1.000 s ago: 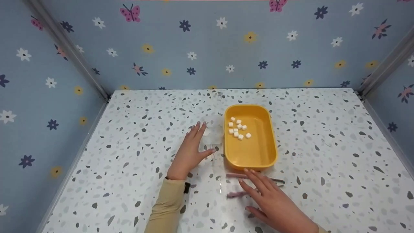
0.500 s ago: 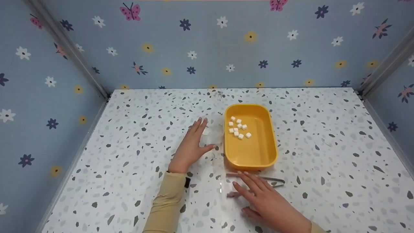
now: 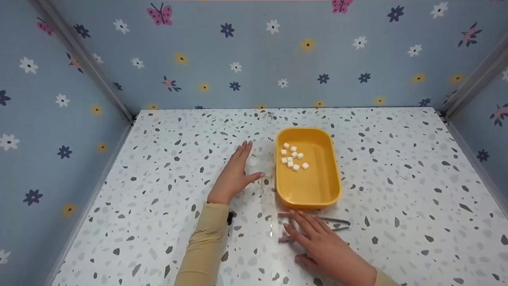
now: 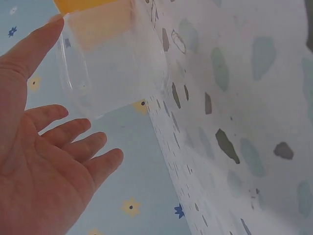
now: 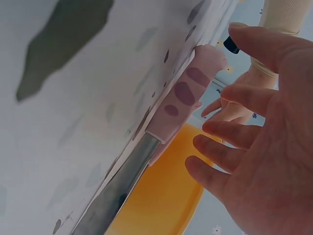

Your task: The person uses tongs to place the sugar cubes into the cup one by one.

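Note:
My left hand [image 3: 232,176] stands at the left side of a clear plastic container [image 3: 262,163], fingers extended and thumb apart. In the left wrist view the thumb tip is at the container's [image 4: 110,73] upper corner; I cannot tell if it touches. My right hand [image 3: 325,250] hovers over a pair of metal tongs [image 3: 337,220] with pink, paw-like ends, its fingers spread and loosely bent. The right wrist view shows a gap between the fingers and the tongs [image 5: 183,93]. A yellow tray [image 3: 311,188] holds several small white cubes [image 3: 290,159], grouped towards its left side.
The yellow tray stands right of the clear container, with the tongs lying in front of it. All of this is on a white speckled table [image 3: 397,167]. Blue flower-patterned panels [image 3: 258,59] close off the back and both sides.
My left hand has shifted slightly forward beside the clear container. My right hand has drifted a little left over the tongs. The tray, cubes and tongs keep their places.

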`<state>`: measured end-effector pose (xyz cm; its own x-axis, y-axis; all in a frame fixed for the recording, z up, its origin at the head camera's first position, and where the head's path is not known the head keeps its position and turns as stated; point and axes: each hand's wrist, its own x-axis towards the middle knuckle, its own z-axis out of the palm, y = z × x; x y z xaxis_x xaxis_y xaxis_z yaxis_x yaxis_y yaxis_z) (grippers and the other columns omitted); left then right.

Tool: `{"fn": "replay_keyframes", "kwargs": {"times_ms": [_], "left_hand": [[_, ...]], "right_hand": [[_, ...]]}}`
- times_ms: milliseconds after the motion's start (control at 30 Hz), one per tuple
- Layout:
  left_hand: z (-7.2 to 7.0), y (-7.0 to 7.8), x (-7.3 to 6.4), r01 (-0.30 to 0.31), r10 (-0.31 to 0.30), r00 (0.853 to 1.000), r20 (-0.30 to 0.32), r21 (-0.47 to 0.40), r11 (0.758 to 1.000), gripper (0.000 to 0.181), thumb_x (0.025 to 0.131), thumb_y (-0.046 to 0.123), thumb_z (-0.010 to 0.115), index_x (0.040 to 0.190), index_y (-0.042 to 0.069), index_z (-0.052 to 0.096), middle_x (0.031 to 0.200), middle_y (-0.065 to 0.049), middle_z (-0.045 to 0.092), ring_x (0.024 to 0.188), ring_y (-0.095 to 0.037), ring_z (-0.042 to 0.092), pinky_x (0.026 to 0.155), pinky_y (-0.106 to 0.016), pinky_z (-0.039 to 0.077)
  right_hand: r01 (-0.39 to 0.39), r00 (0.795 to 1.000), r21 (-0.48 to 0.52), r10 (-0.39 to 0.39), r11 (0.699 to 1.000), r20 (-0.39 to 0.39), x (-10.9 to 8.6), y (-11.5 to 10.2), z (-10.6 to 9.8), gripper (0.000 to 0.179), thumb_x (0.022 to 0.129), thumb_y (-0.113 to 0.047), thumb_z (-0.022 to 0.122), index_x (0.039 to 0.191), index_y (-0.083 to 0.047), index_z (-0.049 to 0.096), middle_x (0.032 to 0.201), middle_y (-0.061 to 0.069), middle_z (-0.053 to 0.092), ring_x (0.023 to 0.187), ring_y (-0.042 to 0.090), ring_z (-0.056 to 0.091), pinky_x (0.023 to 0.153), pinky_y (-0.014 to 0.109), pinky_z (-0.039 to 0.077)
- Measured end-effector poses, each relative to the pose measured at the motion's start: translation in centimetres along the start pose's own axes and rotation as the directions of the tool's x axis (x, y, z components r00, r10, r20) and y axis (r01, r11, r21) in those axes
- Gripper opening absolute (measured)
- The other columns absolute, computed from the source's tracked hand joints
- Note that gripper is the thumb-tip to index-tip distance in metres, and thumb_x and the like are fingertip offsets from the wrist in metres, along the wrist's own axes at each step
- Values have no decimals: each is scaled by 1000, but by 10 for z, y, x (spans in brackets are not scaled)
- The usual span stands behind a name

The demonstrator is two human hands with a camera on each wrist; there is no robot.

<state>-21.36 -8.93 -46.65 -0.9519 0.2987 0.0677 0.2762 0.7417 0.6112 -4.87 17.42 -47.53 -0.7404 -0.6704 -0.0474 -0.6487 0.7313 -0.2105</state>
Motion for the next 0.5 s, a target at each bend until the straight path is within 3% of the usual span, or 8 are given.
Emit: {"fn": "replay_keyframes", "kwargs": {"times_ms": [300, 500], "left_hand": [[2, -3, 10, 13, -13, 1000, 11, -14, 1000, 95, 82, 45, 71, 154, 19, 15, 159, -4, 10, 144, -19, 10, 116, -35, 16], [2, -3, 15, 22, -21, 1000, 14, -39, 999, 96, 80, 46, 73, 154, 22, 16, 160, -4, 10, 143, -21, 13, 115, -38, 23]], "right_hand": [[20, 999, -45, -22, 999, -35, 2, 2, 3, 77, 87, -45, 65, 151, -19, 30, 158, 11, 13, 143, 32, 15, 112, 55, 21], [31, 998, -55, -34, 998, -58, 3, 3, 5, 75, 86, -42, 68, 149, -20, 34, 158, 9, 17, 142, 30, 17, 113, 54, 21]]}}
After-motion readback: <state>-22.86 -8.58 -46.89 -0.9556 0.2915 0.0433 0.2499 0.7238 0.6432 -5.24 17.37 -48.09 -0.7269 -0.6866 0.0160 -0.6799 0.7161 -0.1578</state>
